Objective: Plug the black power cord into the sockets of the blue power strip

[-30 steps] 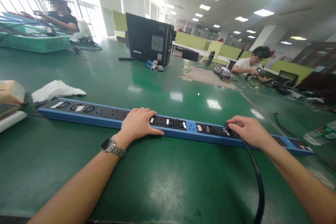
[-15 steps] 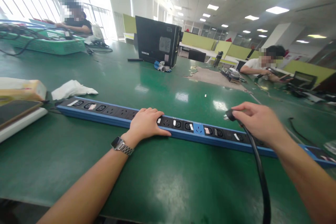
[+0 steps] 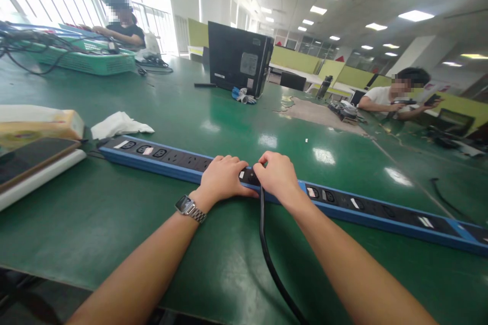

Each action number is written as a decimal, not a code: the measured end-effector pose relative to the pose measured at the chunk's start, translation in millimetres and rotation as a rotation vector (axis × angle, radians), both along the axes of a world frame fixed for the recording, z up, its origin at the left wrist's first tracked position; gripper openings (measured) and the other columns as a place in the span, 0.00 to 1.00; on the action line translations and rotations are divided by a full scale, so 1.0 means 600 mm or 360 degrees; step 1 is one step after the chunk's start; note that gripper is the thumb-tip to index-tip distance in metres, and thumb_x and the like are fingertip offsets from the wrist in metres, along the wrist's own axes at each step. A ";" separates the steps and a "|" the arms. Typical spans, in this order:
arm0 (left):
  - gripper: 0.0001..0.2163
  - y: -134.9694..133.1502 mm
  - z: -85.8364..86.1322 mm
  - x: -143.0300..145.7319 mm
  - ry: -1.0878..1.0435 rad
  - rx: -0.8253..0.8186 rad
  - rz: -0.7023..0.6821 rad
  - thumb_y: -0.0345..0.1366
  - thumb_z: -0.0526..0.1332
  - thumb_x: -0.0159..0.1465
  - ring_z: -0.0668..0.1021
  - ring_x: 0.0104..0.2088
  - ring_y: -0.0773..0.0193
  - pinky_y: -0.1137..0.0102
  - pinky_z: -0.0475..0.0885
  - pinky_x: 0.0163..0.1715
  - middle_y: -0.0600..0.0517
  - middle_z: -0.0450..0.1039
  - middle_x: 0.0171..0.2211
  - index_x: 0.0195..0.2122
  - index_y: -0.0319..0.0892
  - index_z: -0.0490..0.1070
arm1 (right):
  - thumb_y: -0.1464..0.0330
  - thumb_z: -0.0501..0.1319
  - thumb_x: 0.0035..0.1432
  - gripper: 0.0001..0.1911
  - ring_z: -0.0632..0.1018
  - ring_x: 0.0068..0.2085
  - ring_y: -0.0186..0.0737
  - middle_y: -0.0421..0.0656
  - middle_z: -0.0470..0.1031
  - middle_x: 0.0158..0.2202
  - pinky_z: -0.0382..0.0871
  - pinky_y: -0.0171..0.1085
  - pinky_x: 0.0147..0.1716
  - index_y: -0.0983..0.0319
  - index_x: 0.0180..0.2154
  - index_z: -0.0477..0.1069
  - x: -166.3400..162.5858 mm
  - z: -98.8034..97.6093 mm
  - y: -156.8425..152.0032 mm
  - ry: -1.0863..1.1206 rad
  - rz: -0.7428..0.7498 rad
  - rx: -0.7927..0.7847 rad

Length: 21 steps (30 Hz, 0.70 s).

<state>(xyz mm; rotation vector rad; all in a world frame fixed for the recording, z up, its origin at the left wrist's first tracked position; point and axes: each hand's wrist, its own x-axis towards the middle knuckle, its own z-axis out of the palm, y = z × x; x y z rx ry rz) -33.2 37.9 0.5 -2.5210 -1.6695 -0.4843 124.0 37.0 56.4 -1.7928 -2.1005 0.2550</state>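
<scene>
A long blue-and-black power strip [image 3: 354, 206] with many sockets lies across the green table. My left hand [image 3: 221, 179] grips it near the middle, fingers over the far edge and thumb along the front side. Close beside it, my right hand [image 3: 281, 176] is closed on a power plug at a socket just right of the left thumb. The fingers mostly hide the plug, so whether its prongs are inserted cannot be seen. From under the right hand a thick black cable [image 3: 269, 251] runs down toward the table's front edge.
At left are a tissue pack [image 3: 41, 124], a phone [image 3: 34, 160] and a crumpled tissue [image 3: 121, 124]. A black computer case [image 3: 236, 58] with gloves [image 3: 243, 95] stands behind. A green basket [image 3: 87, 62] holds cables. Two people sit farther away.
My right hand has moved left with the plug and cable, from above the strip's right part down to a socket near my left hand. The left hand keeps its hold on the strip.
</scene>
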 end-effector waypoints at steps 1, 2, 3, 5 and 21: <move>0.31 0.000 0.000 0.000 0.0006 0.0001 -0.0002 0.66 0.63 0.50 0.77 0.43 0.50 0.59 0.67 0.45 0.47 0.78 0.39 0.44 0.45 0.75 | 0.65 0.56 0.53 0.11 0.78 0.37 0.44 0.47 0.81 0.35 0.65 0.37 0.35 0.59 0.33 0.77 -0.003 0.001 -0.001 0.0002 0.0011 -0.0005; 0.30 0.000 0.000 -0.001 0.0011 0.0002 -0.0005 0.65 0.63 0.51 0.77 0.43 0.50 0.59 0.67 0.45 0.47 0.78 0.39 0.44 0.45 0.75 | 0.65 0.56 0.53 0.11 0.78 0.37 0.44 0.47 0.81 0.34 0.65 0.37 0.35 0.59 0.33 0.77 -0.007 0.002 -0.002 0.0015 0.0038 -0.0018; 0.29 0.000 0.000 -0.002 0.0014 0.0002 -0.0008 0.64 0.62 0.52 0.77 0.43 0.50 0.59 0.67 0.44 0.47 0.78 0.39 0.44 0.46 0.75 | 0.65 0.56 0.53 0.11 0.78 0.36 0.44 0.47 0.81 0.34 0.65 0.36 0.34 0.59 0.33 0.77 -0.010 0.003 -0.004 0.0032 0.0079 -0.0038; 0.29 -0.001 0.001 -0.002 0.0011 -0.0003 -0.0009 0.63 0.62 0.53 0.77 0.43 0.50 0.59 0.67 0.44 0.48 0.78 0.39 0.46 0.46 0.75 | 0.65 0.57 0.52 0.11 0.77 0.35 0.43 0.46 0.81 0.33 0.64 0.36 0.33 0.59 0.32 0.78 -0.007 0.009 -0.007 0.0063 0.0146 -0.0065; 0.40 0.001 0.006 -0.003 0.0019 -0.0057 0.0026 0.71 0.60 0.47 0.78 0.45 0.48 0.57 0.67 0.48 0.45 0.78 0.43 0.49 0.44 0.75 | 0.64 0.57 0.52 0.12 0.72 0.27 0.38 0.41 0.74 0.22 0.58 0.35 0.28 0.61 0.32 0.78 0.193 -0.010 -0.026 -0.0021 -0.0081 -0.0029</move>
